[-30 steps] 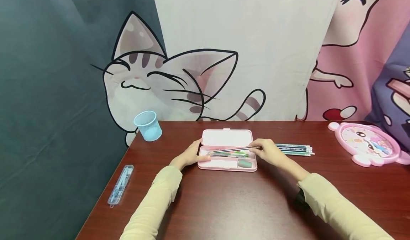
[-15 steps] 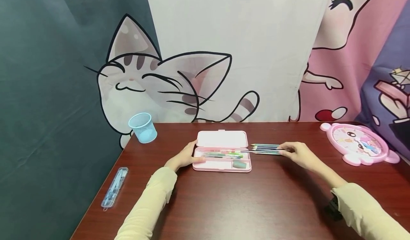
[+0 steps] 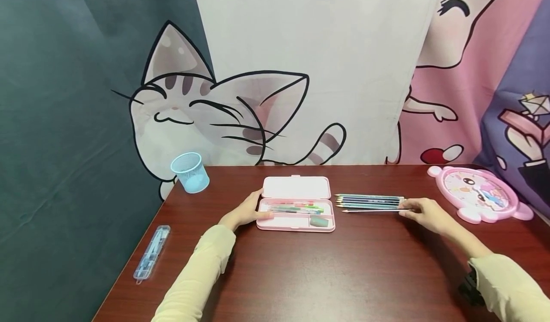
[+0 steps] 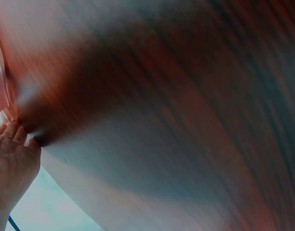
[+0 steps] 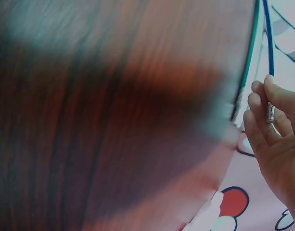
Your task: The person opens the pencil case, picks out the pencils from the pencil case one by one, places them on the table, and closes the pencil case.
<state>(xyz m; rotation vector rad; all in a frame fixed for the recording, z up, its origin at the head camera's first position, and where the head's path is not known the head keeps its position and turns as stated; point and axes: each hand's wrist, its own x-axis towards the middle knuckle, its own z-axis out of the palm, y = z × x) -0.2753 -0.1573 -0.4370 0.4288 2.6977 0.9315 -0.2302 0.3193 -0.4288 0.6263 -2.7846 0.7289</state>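
Observation:
An open pink pencil case lies on the table, its white-lined lid folded back. Pens fill its rear compartment, and a grey-green eraser sits at the front right. My left hand holds the case's left edge, thumb over the near side. To the right, my right hand pinches a pencil near its end, tip pointing left. That pencil lies just in front of a row of several pencils. The right wrist view shows the pencil's metal ferrule between thumb and fingers.
A blue mesh cup stands at the table's back left corner. A clear narrow box lies near the left edge. On the right is a pink animal-shaped clock. A printed cloth hangs behind the table.
My right hand has carried the pencil rightward out of the case and down in front of the pencil row. My left hand stays on the case. The head view has shifted slightly.

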